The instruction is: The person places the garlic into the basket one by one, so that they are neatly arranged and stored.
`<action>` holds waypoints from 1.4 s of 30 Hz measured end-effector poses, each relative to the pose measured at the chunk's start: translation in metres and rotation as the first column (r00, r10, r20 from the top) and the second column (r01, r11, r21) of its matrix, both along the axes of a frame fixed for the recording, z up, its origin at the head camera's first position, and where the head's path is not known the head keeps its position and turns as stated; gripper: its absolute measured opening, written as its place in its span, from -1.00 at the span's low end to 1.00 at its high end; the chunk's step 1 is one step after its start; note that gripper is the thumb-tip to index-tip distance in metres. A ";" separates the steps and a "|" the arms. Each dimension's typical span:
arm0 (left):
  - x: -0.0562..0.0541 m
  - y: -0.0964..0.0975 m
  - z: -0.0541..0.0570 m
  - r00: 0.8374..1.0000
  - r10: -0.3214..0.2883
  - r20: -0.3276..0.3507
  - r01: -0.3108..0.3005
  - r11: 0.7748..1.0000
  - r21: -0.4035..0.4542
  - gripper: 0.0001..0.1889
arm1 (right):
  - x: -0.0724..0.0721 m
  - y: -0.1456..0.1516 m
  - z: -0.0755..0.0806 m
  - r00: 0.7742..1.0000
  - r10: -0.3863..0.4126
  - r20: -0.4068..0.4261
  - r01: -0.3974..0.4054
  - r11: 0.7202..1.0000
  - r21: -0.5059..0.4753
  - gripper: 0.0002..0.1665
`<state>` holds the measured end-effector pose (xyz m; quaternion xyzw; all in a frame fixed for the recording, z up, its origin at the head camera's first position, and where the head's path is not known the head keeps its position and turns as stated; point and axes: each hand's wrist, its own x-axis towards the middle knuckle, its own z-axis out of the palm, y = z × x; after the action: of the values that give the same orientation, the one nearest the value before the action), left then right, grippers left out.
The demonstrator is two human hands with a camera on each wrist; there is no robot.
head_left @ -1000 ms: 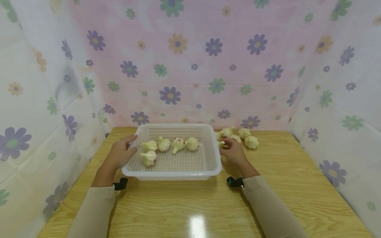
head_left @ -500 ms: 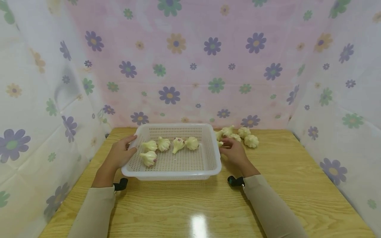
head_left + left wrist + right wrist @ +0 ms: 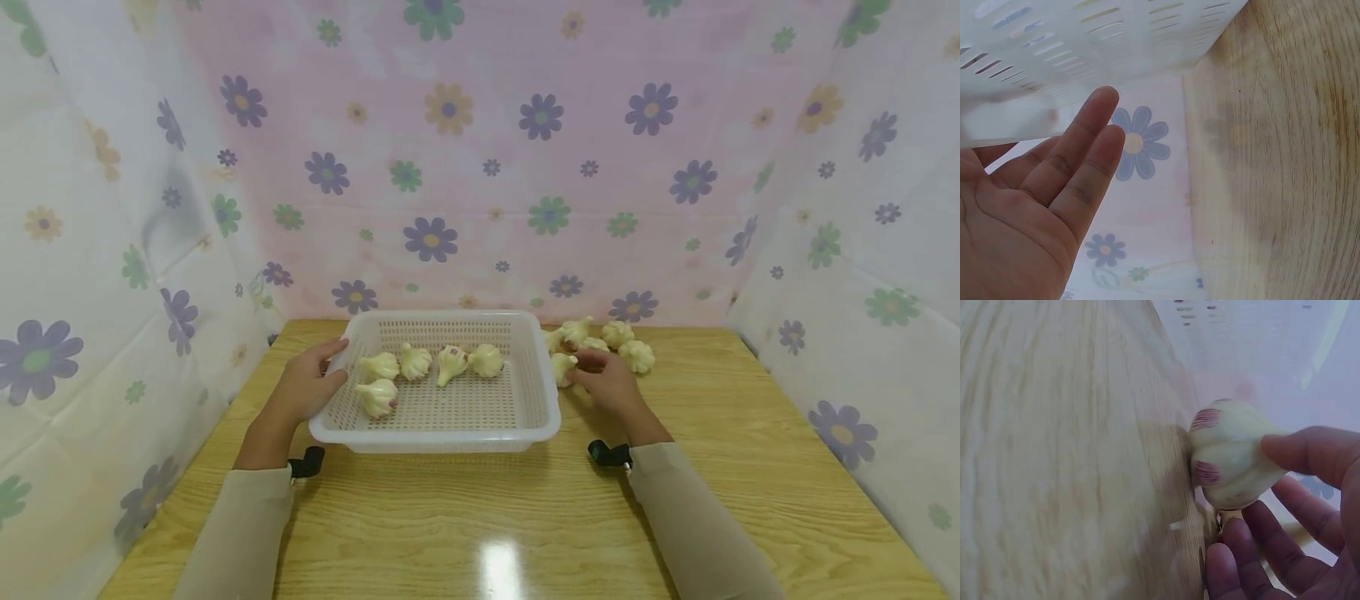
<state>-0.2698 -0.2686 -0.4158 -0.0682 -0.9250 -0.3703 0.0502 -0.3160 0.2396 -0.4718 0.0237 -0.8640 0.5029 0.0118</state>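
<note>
A white plastic basket (image 3: 442,437) with slotted walls stands on the table, several garlic bulbs inside, one (image 3: 452,364) near its middle. At its left rim, my left hand (image 3: 303,385) holds on with the thumb and fingers; in the left wrist view, fingers (image 3: 1082,150) stretch along the outside of the wall. Just outside the right wall, my right hand (image 3: 613,387) pinches a garlic bulb (image 3: 1235,456) with purple-streaked skin. Its thumb (image 3: 1310,453) presses near the bulb's neck, the other fingers lie beneath, and the bulb sits close to the tabletop.
More garlic bulbs (image 3: 636,356) lie in a group behind and right of my right hand, by the table's far edge. The wooden table (image 3: 420,525) meets flowered cloth walls (image 3: 480,167) at the back and sides.
My right hand has shifted slightly right, away from the basket wall, and the garlic bulb at its fingertips now shows more. The left hand and basket have stayed in place.
</note>
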 end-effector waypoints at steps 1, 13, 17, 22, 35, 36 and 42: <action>0.000 0.000 0.000 1.000 -0.001 0.003 0.001 1.000 0.003 -0.34 | 0.000 0.001 0.000 1.000 0.001 0.002 -0.001 1.000 0.003 -0.37; -0.003 -0.001 -0.001 1.000 -0.006 -0.009 0.006 1.000 0.007 -0.35 | 0.000 -0.006 -0.002 0.996 0.054 -0.075 -0.039 0.982 0.183 -0.13; -0.001 0.000 0.000 1.000 -0.005 0.002 0.005 1.000 0.019 -0.35 | 0.004 -0.006 0.000 0.997 0.040 -0.064 -0.029 0.986 0.164 -0.12; 0.001 0.001 0.001 1.000 -0.002 0.010 0.002 1.000 0.021 -0.34 | 0.006 -0.003 0.003 0.997 0.037 -0.069 -0.028 0.991 0.128 -0.09; 0.002 0.001 0.002 1.000 0.000 -0.003 0.000 1.000 0.005 -0.35 | 0.000 0.002 0.006 0.999 -0.043 -0.012 0.043 0.997 0.068 -0.02; 0.002 0.002 0.002 1.000 -0.003 -0.003 0.003 1.000 0.005 -0.35 | 0.000 0.003 0.007 0.999 -0.046 -0.011 0.047 0.997 0.065 -0.01; 0.002 0.003 0.001 1.000 -0.003 -0.002 0.003 1.000 0.006 -0.34 | 0.002 0.004 0.015 0.996 -0.067 -0.059 0.070 0.996 0.058 -0.07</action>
<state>-0.2676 -0.2661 -0.4145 -0.0697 -0.9238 -0.3731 0.0508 -0.3145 0.2437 -0.4568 0.0088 -0.8783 0.4750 0.0532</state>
